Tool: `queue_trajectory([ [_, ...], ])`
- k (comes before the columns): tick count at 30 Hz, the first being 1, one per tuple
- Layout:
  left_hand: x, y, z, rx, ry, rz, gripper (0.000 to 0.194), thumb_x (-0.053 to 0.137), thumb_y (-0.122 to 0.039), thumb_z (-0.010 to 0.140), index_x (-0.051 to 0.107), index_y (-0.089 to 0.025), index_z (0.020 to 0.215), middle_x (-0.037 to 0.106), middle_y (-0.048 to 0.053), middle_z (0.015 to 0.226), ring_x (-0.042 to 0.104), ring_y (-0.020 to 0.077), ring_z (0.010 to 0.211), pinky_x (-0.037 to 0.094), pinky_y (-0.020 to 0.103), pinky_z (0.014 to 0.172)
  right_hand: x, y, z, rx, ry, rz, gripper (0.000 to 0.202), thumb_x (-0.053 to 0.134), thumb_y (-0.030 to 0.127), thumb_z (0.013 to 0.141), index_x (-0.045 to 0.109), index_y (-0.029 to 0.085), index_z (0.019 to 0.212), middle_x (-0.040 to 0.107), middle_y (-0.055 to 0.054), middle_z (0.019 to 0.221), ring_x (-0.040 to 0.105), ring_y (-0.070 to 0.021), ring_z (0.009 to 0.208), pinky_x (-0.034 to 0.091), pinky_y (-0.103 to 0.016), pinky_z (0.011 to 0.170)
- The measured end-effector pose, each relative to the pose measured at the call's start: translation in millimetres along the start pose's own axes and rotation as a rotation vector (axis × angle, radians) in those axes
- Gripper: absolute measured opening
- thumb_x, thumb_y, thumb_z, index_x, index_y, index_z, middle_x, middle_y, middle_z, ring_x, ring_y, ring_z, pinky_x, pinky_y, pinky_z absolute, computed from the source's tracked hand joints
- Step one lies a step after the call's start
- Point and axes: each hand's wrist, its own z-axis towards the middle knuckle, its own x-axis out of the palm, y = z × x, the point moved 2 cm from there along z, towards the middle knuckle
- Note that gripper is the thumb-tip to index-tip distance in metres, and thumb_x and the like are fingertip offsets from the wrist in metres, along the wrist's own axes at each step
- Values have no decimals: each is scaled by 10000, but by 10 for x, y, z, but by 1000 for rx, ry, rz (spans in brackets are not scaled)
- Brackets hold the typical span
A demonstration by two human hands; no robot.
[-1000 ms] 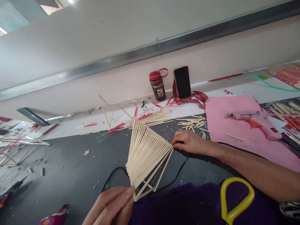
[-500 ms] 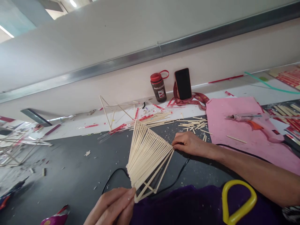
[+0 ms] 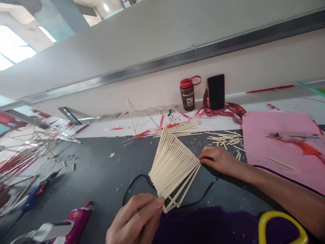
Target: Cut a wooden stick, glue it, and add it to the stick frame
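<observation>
A model of thin wooden sticks [image 3: 175, 162], laid side by side into a slatted, pointed shape, is held tilted over the dark table. My left hand [image 3: 138, 217] pinches its near lower corner between thumb and fingers. At its right corner, the closed fingertips of my right hand [image 3: 215, 158] grip the stick ends. Open triangles of sticks show under the slatted face. Behind the model lie long loose sticks [image 3: 182, 128], and short cut sticks [image 3: 225, 138] are scattered beyond my right hand.
Pink sheet [image 3: 261, 135] with a glue gun [image 3: 291, 136] at right; bottle [image 3: 187, 96] and phone [image 3: 216, 91] by the wall. Yellow handle [image 3: 262, 227] at lower right. Blue glue gun [image 3: 38, 193], magenta tool [image 3: 78, 220] and stick frames [image 3: 48, 145] at left. A black cable runs beneath the model.
The view has swung left, so everything appears further right and more of the left side shows. Both hands keep their grip on the stick model.
</observation>
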Motion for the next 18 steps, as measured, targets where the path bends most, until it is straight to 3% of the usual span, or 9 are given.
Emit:
queue_trajectory([
  [7, 42, -43, 26, -58, -60, -112, 295, 627, 52, 726, 681, -139, 944, 653, 34, 810, 637, 99, 683, 521, 184, 608, 18, -10, -32, -2, 35, -6, 188, 508, 254, 910, 686, 206, 874, 655, -33, 823, 623, -152, 768, 451, -267, 681],
  [18, 99, 33, -61, -23, -112, -123, 267, 579, -47, 801, 678, -163, 1021, 662, 25, 813, 636, 79, 642, 528, 161, 620, -11, 92, -15, 28, 24, -32, 178, 498, 251, 902, 673, 231, 882, 666, -43, 817, 634, -175, 762, 490, -294, 674],
])
